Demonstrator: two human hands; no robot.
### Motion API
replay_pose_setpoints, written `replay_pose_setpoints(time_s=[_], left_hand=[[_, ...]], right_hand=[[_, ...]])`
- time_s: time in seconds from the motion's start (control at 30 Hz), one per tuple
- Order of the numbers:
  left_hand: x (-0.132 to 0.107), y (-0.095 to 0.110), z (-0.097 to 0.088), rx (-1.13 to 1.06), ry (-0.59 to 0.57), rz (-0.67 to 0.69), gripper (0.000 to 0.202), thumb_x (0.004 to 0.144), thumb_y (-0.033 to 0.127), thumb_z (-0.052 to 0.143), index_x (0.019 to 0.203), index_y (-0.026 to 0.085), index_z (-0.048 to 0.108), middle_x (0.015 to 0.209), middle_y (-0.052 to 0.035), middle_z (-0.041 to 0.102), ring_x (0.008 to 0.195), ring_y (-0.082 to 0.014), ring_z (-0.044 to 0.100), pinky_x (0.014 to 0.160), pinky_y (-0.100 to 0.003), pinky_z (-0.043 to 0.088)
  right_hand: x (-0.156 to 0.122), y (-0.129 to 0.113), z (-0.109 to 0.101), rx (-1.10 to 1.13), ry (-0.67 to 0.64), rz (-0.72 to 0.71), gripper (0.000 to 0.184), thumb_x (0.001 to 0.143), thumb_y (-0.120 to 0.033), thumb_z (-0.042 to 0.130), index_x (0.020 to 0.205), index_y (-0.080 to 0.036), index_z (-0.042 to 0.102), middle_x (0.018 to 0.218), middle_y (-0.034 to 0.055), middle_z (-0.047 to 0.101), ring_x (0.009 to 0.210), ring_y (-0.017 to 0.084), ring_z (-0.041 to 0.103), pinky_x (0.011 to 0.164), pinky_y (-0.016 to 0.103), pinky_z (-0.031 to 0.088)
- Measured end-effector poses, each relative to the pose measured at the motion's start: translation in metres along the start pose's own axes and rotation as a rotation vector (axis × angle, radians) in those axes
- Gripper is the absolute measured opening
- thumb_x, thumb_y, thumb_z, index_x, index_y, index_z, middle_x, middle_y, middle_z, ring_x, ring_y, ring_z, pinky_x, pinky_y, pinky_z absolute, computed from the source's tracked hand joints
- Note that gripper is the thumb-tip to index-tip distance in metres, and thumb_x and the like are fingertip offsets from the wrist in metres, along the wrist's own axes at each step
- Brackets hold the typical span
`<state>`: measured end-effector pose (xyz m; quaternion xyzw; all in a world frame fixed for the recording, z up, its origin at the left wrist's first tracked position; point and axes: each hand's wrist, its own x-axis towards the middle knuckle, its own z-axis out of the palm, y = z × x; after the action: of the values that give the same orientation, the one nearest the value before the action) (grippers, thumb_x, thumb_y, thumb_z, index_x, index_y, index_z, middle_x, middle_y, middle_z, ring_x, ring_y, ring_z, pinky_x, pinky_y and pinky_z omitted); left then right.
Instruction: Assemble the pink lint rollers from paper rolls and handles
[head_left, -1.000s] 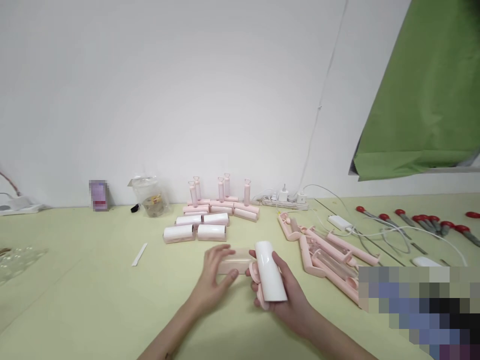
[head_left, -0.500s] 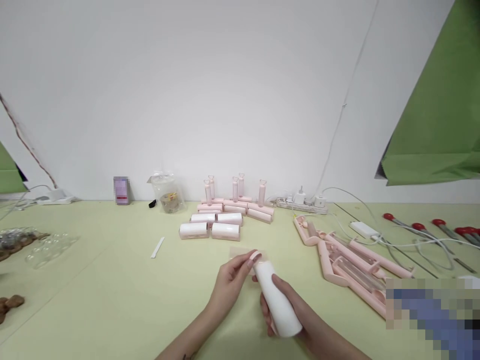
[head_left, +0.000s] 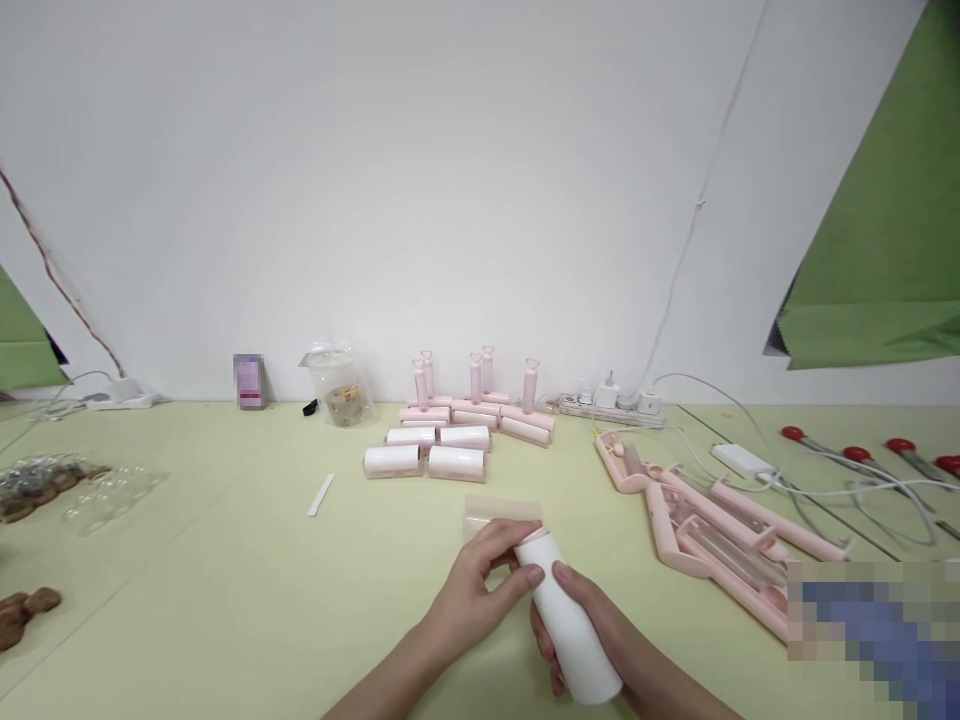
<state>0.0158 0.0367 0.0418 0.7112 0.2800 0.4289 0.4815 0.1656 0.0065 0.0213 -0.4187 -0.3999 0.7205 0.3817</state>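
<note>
In front of me I hold a white lint roller roll (head_left: 574, 640), tilted, with its far end up and to the left. My right hand (head_left: 592, 615) is wrapped round its body, thumb on top. My left hand (head_left: 487, 585) is closed at the far end, fingers over a pink end piece (head_left: 534, 535) and thumb against the paper side. That end piece is mostly covered by the fingers. Beyond my left hand a flat beige translucent piece (head_left: 480, 508) lies on the table.
Several white rolls (head_left: 457, 463) and pink holders (head_left: 525, 428) stand ahead, with upright small pink rollers (head_left: 529, 385) behind. Pink handle parts (head_left: 705, 530) lie right, beside cables, a power strip (head_left: 611, 410) and red-tipped tools (head_left: 859, 455). A white strip (head_left: 321, 495) lies left.
The left fingers have moved from pinching the pink end piece to lying over the roll's end, thumb on its side. The roll has moved slightly toward me and right.
</note>
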Motion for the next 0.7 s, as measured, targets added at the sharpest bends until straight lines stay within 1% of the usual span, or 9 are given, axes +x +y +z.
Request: replay_pose_setpoints(time_s=[0.13,0.23,0.3,0.37,0.47,0.53,0.57,0.63,0.7], left_hand=[[-0.001,-0.003,0.003,-0.126,-0.007,-0.014,0.031,0.076,0.028,0.056,0.106,0.022,0.055,0.111,-0.0068,0.051,0.104,-0.0198,0.049,0.090,-0.031,0.041],[-0.003,-0.002,0.008,-0.255,0.025,-0.100,0.034,0.072,0.029,0.060,0.105,0.021,0.053,0.112,-0.0079,0.052,0.103,-0.0206,0.050,0.089,-0.032,0.041],[-0.002,0.000,0.008,-0.296,0.094,-0.145,0.033,0.069,0.030,0.062,0.100,0.021,0.053,0.106,-0.0073,0.055,0.097,-0.0202,0.053,0.084,-0.032,0.044],[0.000,0.001,0.005,-0.274,0.209,-0.107,0.031,0.067,0.030,0.064,0.095,0.022,0.053,0.103,-0.0056,0.055,0.093,-0.0189,0.054,0.080,-0.029,0.045],[0.003,0.002,-0.002,-0.204,0.401,-0.005,0.030,0.068,0.030,0.063,0.096,0.024,0.052,0.107,-0.0038,0.050,0.088,-0.0164,0.054,0.074,-0.026,0.047],[0.003,-0.001,-0.003,-0.165,0.457,0.047,0.027,0.070,0.029,0.061,0.094,0.024,0.052,0.107,-0.0034,0.048,0.090,-0.0162,0.053,0.073,-0.025,0.047],[0.002,-0.003,-0.002,-0.139,0.441,0.080,0.025,0.071,0.028,0.061,0.094,0.025,0.052,0.107,-0.0034,0.047,0.093,-0.0166,0.052,0.074,-0.025,0.047],[-0.002,-0.007,0.001,-0.068,0.349,0.155,0.024,0.072,0.024,0.059,0.095,0.026,0.053,0.108,-0.0042,0.045,0.100,-0.0181,0.049,0.076,-0.027,0.046],[-0.005,-0.010,0.003,-0.008,0.268,0.211,0.027,0.073,0.020,0.058,0.098,0.027,0.052,0.110,-0.0051,0.043,0.105,-0.0194,0.045,0.079,-0.029,0.045]], right_hand=[[0.001,-0.002,-0.001,-0.064,0.001,-0.053,0.038,0.076,-0.055,0.041,0.078,-0.018,0.047,0.047,-0.0022,0.055,0.035,0.011,0.048,0.036,0.024,0.041],[-0.002,-0.008,0.002,-0.048,-0.034,-0.066,0.039,0.076,-0.056,0.042,0.074,-0.017,0.047,0.047,-0.0011,0.055,0.036,0.012,0.049,0.038,0.025,0.041],[-0.004,-0.014,0.003,0.062,-0.070,-0.074,0.042,0.078,-0.056,0.036,0.077,-0.016,0.050,0.050,0.0006,0.056,0.041,0.013,0.052,0.043,0.027,0.043],[-0.004,-0.020,0.001,0.233,-0.040,-0.091,0.044,0.080,-0.056,0.031,0.090,-0.017,0.052,0.065,0.0034,0.062,0.053,0.016,0.057,0.053,0.031,0.046],[0.000,-0.026,-0.008,0.394,0.082,-0.144,0.037,0.078,-0.046,0.039,0.103,-0.019,0.048,0.091,0.0065,0.063,0.079,0.020,0.059,0.070,0.033,0.046],[0.004,-0.028,-0.012,0.436,0.104,-0.172,0.034,0.075,-0.036,0.043,0.102,-0.018,0.049,0.095,0.0084,0.062,0.089,0.023,0.057,0.076,0.034,0.044],[0.005,-0.027,-0.014,0.459,0.103,-0.179,0.032,0.073,-0.033,0.045,0.101,-0.017,0.049,0.096,0.0087,0.062,0.092,0.023,0.057,0.078,0.034,0.044],[0.005,-0.026,-0.013,0.512,0.098,-0.183,0.030,0.073,-0.030,0.047,0.099,-0.016,0.050,0.095,0.0087,0.063,0.094,0.023,0.056,0.079,0.034,0.044],[0.004,-0.025,-0.012,0.538,0.105,-0.184,0.028,0.074,-0.027,0.050,0.099,-0.015,0.051,0.095,0.0075,0.063,0.094,0.022,0.057,0.077,0.031,0.045]])
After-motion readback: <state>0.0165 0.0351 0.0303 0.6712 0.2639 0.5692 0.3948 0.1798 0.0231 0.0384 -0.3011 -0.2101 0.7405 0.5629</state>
